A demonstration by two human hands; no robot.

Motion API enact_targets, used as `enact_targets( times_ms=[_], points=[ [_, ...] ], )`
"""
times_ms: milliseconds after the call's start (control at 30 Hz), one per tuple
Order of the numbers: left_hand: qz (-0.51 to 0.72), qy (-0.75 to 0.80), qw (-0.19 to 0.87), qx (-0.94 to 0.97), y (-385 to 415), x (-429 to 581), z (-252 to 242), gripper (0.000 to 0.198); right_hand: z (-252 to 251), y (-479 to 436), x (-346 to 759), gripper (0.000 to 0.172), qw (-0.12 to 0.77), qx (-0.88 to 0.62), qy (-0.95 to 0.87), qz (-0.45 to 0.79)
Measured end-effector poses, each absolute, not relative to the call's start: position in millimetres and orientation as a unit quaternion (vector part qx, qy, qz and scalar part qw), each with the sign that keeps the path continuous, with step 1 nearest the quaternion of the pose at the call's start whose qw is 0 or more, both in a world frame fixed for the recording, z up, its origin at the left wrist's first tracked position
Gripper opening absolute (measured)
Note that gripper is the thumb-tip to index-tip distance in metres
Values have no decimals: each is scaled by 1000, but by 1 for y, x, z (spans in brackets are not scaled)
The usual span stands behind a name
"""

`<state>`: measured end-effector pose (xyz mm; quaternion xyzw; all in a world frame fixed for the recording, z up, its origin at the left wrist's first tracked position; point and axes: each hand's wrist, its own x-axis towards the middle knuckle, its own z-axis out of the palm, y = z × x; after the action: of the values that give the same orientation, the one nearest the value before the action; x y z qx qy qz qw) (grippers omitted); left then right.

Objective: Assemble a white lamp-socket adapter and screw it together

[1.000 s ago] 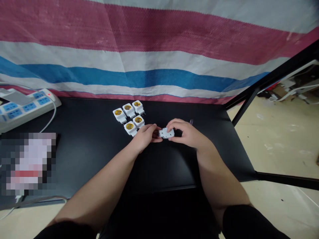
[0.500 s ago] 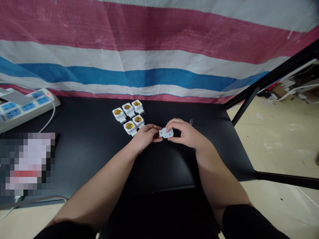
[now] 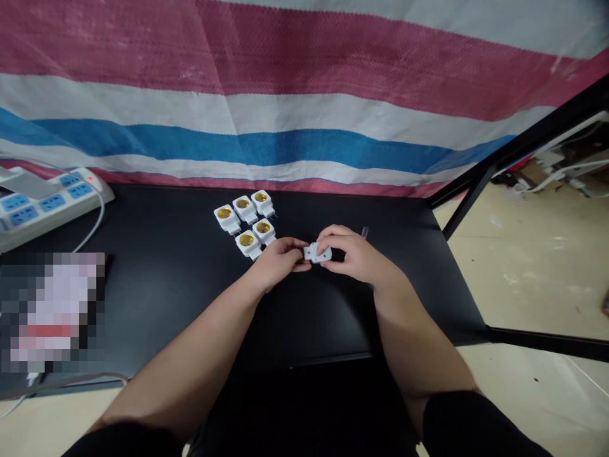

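Observation:
Both my hands meet over the middle of a black table [image 3: 166,279] and pinch one small white plug-in lamp socket [image 3: 318,252] between them. My left hand [image 3: 278,261] grips its left side with curled fingers. My right hand [image 3: 352,252] closes over its right side and top. Just left of my left hand, several identical white sockets with brass-coloured centres [image 3: 245,219] sit in a tight cluster. A small clear object [image 3: 365,232] lies by my right hand's knuckles; I cannot make out what it is.
A white power strip with blue outlets [image 3: 42,204] and its cord lies at the far left. A pixelated patch [image 3: 52,311] covers something at the left front. A striped tarp [image 3: 304,95] hangs behind. Black frame bars [image 3: 476,184] and bare floor are to the right.
The white socket has shifted slightly between my fingers and shows less of its face now. Both hands stay in nearly the same place.

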<state>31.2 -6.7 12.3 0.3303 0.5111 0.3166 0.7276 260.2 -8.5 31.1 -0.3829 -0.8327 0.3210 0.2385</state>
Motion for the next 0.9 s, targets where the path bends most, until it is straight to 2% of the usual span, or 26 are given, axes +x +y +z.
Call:
enact_targets(
  times_ms=[433,900],
  points=[
    [334,489,732,336,-5,28,1,20,31,-10,261,29,251,-397,-824,316],
    [337,492,735,323,-5,30,4,18,28,-8,262,28,268,-385,-823,319]
  ],
)
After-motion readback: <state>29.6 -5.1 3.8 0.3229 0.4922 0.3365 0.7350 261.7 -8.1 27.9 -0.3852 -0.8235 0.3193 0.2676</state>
